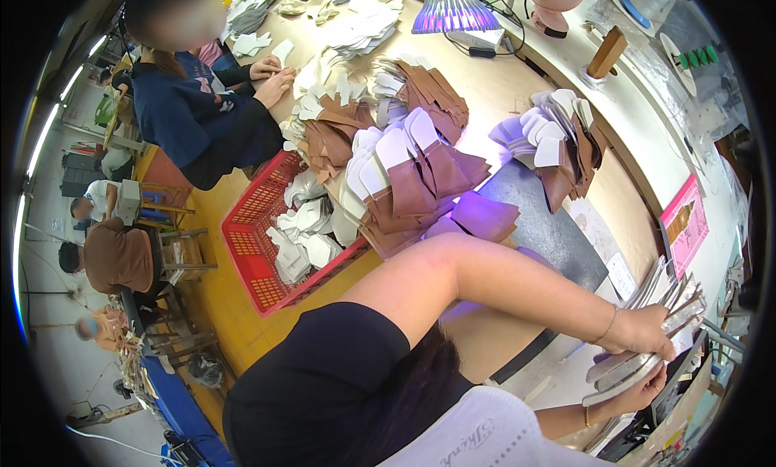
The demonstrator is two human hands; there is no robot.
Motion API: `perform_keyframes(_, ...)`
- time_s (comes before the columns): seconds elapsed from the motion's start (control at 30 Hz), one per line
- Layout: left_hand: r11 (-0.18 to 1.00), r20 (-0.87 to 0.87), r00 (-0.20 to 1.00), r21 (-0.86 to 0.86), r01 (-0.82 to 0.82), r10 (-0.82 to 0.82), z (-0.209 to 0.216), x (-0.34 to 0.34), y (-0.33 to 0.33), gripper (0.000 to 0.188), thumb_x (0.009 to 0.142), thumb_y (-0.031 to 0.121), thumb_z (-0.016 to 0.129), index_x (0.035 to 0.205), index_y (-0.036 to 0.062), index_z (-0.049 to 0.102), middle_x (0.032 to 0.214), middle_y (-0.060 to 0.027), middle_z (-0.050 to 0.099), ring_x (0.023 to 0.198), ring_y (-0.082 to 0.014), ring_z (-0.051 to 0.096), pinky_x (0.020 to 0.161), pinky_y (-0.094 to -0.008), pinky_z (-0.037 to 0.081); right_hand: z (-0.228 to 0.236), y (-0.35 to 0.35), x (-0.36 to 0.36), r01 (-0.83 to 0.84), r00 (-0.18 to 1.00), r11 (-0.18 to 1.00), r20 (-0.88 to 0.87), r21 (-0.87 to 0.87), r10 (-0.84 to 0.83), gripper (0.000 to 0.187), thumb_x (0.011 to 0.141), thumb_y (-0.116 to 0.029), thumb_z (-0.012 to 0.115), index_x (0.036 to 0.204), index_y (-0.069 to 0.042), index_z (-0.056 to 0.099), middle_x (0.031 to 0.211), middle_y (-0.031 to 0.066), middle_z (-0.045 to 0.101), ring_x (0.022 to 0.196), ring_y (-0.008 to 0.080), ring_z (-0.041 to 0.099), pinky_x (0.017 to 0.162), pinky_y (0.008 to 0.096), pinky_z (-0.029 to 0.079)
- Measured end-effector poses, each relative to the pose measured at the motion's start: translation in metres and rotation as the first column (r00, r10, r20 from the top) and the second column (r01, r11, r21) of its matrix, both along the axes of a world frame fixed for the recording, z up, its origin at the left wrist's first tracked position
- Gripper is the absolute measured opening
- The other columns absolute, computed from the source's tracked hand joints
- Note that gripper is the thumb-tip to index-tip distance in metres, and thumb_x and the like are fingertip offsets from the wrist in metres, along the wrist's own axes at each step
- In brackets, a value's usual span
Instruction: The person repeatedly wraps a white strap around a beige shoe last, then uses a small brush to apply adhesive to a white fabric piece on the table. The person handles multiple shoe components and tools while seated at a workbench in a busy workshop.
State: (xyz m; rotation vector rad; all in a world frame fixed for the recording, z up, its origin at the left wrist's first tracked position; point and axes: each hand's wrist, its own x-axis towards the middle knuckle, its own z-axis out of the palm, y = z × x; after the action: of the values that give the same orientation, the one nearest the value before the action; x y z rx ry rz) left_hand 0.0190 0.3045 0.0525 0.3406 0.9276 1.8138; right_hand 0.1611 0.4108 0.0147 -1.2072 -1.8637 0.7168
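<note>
The stack of pale pieces (621, 378), right of the black mat (558, 233), is gripped by the closed fingers of the left hand (645, 331) and the right hand (643, 390) — edges are best kept level, under even pressure. Brown-and-white pieces (428, 180) are heaped on the table (465, 61), left of the mat; farther left, a red basket (249, 261) and seated workers (121, 257) are seen.

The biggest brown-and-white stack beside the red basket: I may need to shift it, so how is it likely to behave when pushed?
The stack will probably slide apart, since its pieces overlap in a loose fan and no tie shows. It will likely flex too, as its brown parts bend. Each piece looks thin, so perhaps light.
</note>
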Motion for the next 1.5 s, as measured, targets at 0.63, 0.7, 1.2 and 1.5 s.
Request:
perform_keyframes(0.63,0.993,-0.21,0.977,-0.1,-0.062,0.04,-0.032,-0.008,-0.009,0.048,0.074,0.01,0.079,0.115,-0.0055,0.057,0.107,-0.0196,0.067,0.102,-0.0272,0.064,0.092,-0.036,0.049,-0.198,0.056,0.01,-0.106,0.956,0.877,0.291,0.468,-0.039,0.059,0.102,-0.038,0.052,0.15,-0.005,0.04,0.155,0.0157,0.035,0.14,0.0282,0.038,0.116,0.0399,0.03)
perform_keyframes(0.7,0.993,-0.215,0.976,-0.099,-0.062,0.04,-0.032,-0.008,-0.01,0.048,0.075,0.01,0.079,0.114,-0.0054,0.057,0.107,-0.0194,0.067,0.102,-0.027,0.064,0.091,-0.036,0.049,-0.196,0.055,0.007,-0.103,0.957,0.878,0.288,0.468,-0.041,0.06,0.101,-0.037,0.053,0.15,-0.005,0.039,0.156,0.0163,0.034,0.141,0.0288,0.037,0.116,0.0402,0.029)
perform_keyframes(1.2,0.994,-0.223,0.972,-0.064,-0.092,0.076,-0.036,-0.007,-0.008,0.05,0.07,0.013,0.079,0.112,-0.0064,0.058,0.104,-0.0213,0.068,0.099,-0.028,0.065,0.088,-0.0367,0.051,-0.199,0.055,-0.005,-0.092,0.96,0.878,0.275,0.47,-0.047,0.069,0.097,-0.035,0.062,0.15,0.0,0.034,0.158,0.0204,0.026,0.145,0.0332,0.028,0.12,0.043,0.023)
perform_keyframes(1.5,0.976,-0.418,0.904,-0.139,-0.168,0.096,-0.044,-0.013,-0.005,0.061,0.075,0.023,0.081,0.121,-0.0081,0.056,0.108,-0.0239,0.067,0.103,-0.0279,0.064,0.095,-0.0392,0.05,-0.191,0.051,-0.007,-0.097,0.989,0.859,0.145,0.502,0.027,0.076,0.094,-0.033,0.067,0.15,0.003,0.031,0.16,0.0228,0.021,0.148,0.0358,0.023,0.122,0.0447,0.019)
